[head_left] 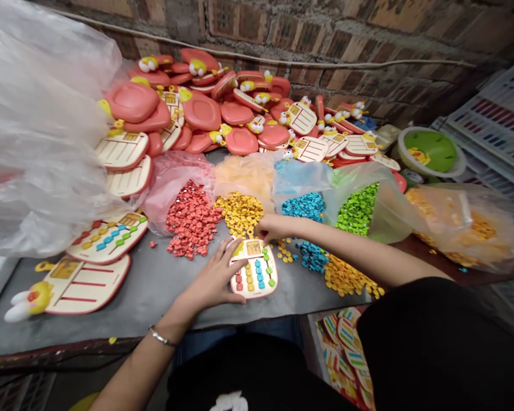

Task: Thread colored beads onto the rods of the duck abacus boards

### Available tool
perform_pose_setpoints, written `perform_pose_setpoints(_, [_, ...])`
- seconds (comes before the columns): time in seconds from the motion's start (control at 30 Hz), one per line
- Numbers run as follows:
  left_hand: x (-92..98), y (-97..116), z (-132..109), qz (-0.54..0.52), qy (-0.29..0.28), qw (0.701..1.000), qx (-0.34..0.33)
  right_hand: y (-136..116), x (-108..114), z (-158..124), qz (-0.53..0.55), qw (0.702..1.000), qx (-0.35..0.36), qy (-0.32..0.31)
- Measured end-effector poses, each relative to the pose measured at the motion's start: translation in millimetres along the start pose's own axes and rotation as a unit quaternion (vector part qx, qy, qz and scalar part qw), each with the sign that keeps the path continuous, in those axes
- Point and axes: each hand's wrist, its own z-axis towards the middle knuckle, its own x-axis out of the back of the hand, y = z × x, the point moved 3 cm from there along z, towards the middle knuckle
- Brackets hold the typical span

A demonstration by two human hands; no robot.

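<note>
A cream toy board [256, 292] with a red rim lies on the grey table, bearing rows of red, yellow, blue and green pieces. My left hand [216, 274] rests on its left side with the fingers spread. At the board's top right is my right hand [270, 227], fingers bent together beside the green row; whatever they pinch is too small to make out. Just behind lie loose red pieces [192, 220] and yellow pieces [241, 212]. Blue pieces [303, 206] and green pieces [357, 210] spill from bags farther right.
Red and cream toy boards [201, 111] are heaped along the brick wall. A large clear plastic bag [47, 125] fills the left. More boards [88, 285] lie at the left front. Orange pieces [346, 277] are under my right forearm; a green bowl [432, 149] stands back right.
</note>
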Motion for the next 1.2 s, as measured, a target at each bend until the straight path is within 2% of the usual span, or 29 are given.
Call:
perform_pose_setpoints(0.07, [1.8, 0, -2, 0.005, 0.010, 1.000, -0.009, 6, -4, -13, 0.094, 0.995, -0.008, 0.045])
perform_pose_setpoints(0.13, [4.3, 0, -4, 0.017, 0.033, 0.999, -0.022, 12, -13, -27, 0.212, 0.971, -0.018, 0.109])
perform_pose_setpoints(0.2, [6.7, -1, -6, 0.034, 0.061, 0.997, -0.035, 14, -27, -38, 0.340, 0.923, -0.025, 0.176])
perform_pose_setpoints(0.27, [7.9, 0, -7, 0.051, 0.084, 0.994, -0.052, 12, -43, -46, 0.454, 0.860, -0.031, 0.232])
perform_pose_setpoints(0.33, [8.0, 0, -8, 0.063, 0.100, 0.990, -0.072, 6, -59, -50, 0.525, 0.804, -0.043, 0.277])
perform_pose_setpoints(0.37, [7.8, 1, -8, 0.069, 0.107, 0.989, -0.081, 2, -65, -50, 0.540, 0.788, -0.047, 0.291])
perform_pose_setpoints(0.43, [7.3, 1, -9, 0.083, 0.121, 0.985, -0.093, -7, -75, -49, 0.531, 0.789, -0.043, 0.307])
perform_pose_setpoints(0.5, [7.2, 0, -9, 0.097, 0.131, 0.982, -0.098, -15, -80, -47, 0.485, 0.811, -0.029, 0.325])
perform_pose_setpoints(0.67, [11.1, 3, -14, 0.130, 0.152, 0.974, -0.110, -31, -77, -59, 0.333, 0.845, -0.031, 0.417])
perform_pose_setpoints(0.77, [16.4, 11, -19, 0.145, 0.184, 0.968, -0.092, -48, -72, -72, 0.261, 0.841, -0.033, 0.472])
perform_pose_setpoints(0.83, [22.6, 21, -21, 0.157, 0.234, 0.958, -0.061, -62, -70, -79, 0.231, 0.835, -0.024, 0.498])
perform_pose_setpoints(0.9, [30.4, 33, -21, 0.173, 0.281, 0.944, -0.026, -74, -70, -82, 0.220, 0.835, -0.008, 0.505])
perform_pose_setpoints(0.93, [34.3, 40, -19, 0.183, 0.287, 0.940, -0.017, -80, -71, -82, 0.222, 0.836, 0.000, 0.503])
perform_pose_setpoints(1.07, [51.4, 66, -6, 0.210, 0.278, 0.935, -0.067, -95, -80, -80, 0.254, 0.836, 0.022, 0.487])
perform_pose_setpoints(1.1, [55.6, 70, -3, 0.215, 0.273, 0.935, -0.077, -98, -82, -80, 0.260, 0.834, 0.024, 0.485])
perform_pose_setpoints(1.13, [60.5, 74, -1, 0.213, 0.294, 0.927, -0.094, -100, -85, -80, 0.266, 0.832, 0.024, 0.486])
perform_pose_setpoints(1.2, [66.3, 79, 3, 0.216, 0.284, 0.928, -0.111, -104, -90, -81, 0.277, 0.828, 0.021, 0.487])
